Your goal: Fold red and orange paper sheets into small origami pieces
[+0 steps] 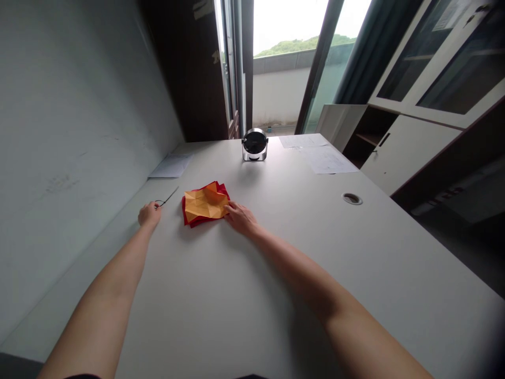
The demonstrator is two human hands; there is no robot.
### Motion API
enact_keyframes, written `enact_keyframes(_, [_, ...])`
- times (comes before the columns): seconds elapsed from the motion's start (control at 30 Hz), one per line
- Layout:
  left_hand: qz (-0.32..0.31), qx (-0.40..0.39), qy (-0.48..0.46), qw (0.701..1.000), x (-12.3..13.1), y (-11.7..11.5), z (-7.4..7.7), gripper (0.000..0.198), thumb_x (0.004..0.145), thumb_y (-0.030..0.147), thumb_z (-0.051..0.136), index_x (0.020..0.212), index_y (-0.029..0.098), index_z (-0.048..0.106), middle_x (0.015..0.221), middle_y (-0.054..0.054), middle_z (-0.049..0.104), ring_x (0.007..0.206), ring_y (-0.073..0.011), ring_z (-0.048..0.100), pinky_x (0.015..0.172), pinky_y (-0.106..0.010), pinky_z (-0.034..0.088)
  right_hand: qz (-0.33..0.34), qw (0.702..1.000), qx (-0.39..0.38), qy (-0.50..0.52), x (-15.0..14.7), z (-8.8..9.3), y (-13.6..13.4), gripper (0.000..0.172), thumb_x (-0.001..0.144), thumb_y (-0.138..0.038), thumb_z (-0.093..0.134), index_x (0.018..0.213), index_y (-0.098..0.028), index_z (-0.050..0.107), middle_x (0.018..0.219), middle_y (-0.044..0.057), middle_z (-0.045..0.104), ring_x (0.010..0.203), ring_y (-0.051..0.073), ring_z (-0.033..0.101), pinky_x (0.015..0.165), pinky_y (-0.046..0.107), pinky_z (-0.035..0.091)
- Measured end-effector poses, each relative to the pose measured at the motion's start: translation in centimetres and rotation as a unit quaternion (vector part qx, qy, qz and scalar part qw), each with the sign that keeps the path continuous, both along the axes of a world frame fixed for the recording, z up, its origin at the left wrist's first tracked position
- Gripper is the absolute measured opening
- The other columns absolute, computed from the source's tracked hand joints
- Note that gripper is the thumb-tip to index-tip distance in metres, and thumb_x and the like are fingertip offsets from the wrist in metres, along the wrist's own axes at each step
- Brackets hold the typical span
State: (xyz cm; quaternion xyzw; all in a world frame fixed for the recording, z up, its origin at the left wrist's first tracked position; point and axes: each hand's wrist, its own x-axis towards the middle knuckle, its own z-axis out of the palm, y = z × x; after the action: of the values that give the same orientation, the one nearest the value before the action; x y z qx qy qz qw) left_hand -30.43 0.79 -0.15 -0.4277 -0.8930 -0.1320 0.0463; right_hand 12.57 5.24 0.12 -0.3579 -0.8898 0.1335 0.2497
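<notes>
Near the left wall, my left hand (pixel 149 214) is closed on the handle end of a thin dark tool (pixel 170 196), which looks like scissors, its tip pointing away to the right. A creased orange sheet (pixel 205 203) lies on top of red sheets (pixel 192 223) at the table's centre-left. My right hand (pixel 240 217) reaches in from the right, its fingers pinching the right edge of the orange sheet. The underside of that grip is hidden.
The white table (pixel 221 295) carries a round black and silver device (pixel 254 144) at its far edge. White papers (pixel 329 159) lie at the back right, another paper (pixel 171 166) at the back left. A cable hole (pixel 352 199) is on the right.
</notes>
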Motion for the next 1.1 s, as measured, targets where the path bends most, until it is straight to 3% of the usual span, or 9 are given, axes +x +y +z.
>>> enact_keyframes(0.23, [-0.103, 0.040, 0.038, 0.993, 1.6, -1.3, -0.1, 0.027, 0.094, 0.029, 0.043, 0.109, 0.023, 0.064, 0.114, -0.010, 0.067, 0.098, -0.0261, 0.063, 0.082, -0.035, 0.047, -0.018, 1.000, -0.015, 0.014, -0.3, -0.1, 0.7, 0.028, 0.096, -0.030, 0.052, 0.122, -0.029, 0.062, 0.137, 0.006, 0.059, 0.113, 0.023, 0.061, 0.096, 0.035, 0.047])
enact_keyframes(0.47, [-0.139, 0.033, 0.045, 0.989, 1.6, -2.0, 0.0, 0.028, 0.094, 0.025, 0.042, 0.110, 0.024, 0.065, 0.116, -0.009, 0.065, 0.099, -0.0256, 0.062, 0.081, -0.034, 0.047, -0.013, 1.000, -0.007, 0.017, -0.2, 0.0, 0.6, 0.028, 0.097, -0.030, 0.050, 0.121, -0.029, 0.063, 0.135, 0.006, 0.060, 0.112, 0.023, 0.062, 0.094, 0.034, 0.048])
enact_keyframes(0.63, [-0.129, 0.039, 0.040, 0.990, 2.1, -2.0, 0.2, 0.029, 0.091, 0.020, 0.043, 0.106, 0.025, 0.068, 0.115, -0.009, 0.064, 0.099, -0.0262, 0.062, 0.082, -0.035, 0.047, -0.014, 1.000, -0.017, 0.011, -0.3, 0.1, 0.6, 0.027, 0.097, -0.029, 0.050, 0.119, -0.029, 0.064, 0.135, 0.006, 0.060, 0.109, 0.023, 0.062, 0.094, 0.034, 0.048])
enact_keyframes(0.83, [-0.152, 0.053, 0.013, 0.987, 3.8, -1.9, 0.3, 0.033, 0.090, 0.028, 0.049, 0.119, 0.026, 0.066, 0.112, -0.008, 0.063, 0.092, -0.0216, 0.063, 0.081, -0.030, 0.048, -0.013, 1.000, -0.020, 0.009, -0.4, 0.0, 0.6, 0.026, 0.097, -0.029, 0.050, 0.119, -0.029, 0.063, 0.134, 0.006, 0.060, 0.111, 0.023, 0.062, 0.094, 0.034, 0.048])
enact_keyframes(1.1, [-0.171, 0.033, -0.012, 0.985, 4.8, -1.4, 0.4, 0.024, 0.086, 0.035, 0.056, 0.103, 0.025, 0.070, 0.106, -0.006, 0.065, 0.087, -0.0187, 0.063, 0.080, -0.028, 0.048, -0.004, 1.000, -0.024, 0.005, -0.3, 0.4, 0.2, 0.025, 0.097, -0.028, 0.049, 0.117, -0.028, 0.064, 0.133, 0.007, 0.061, 0.110, 0.023, 0.062, 0.095, 0.035, 0.047])
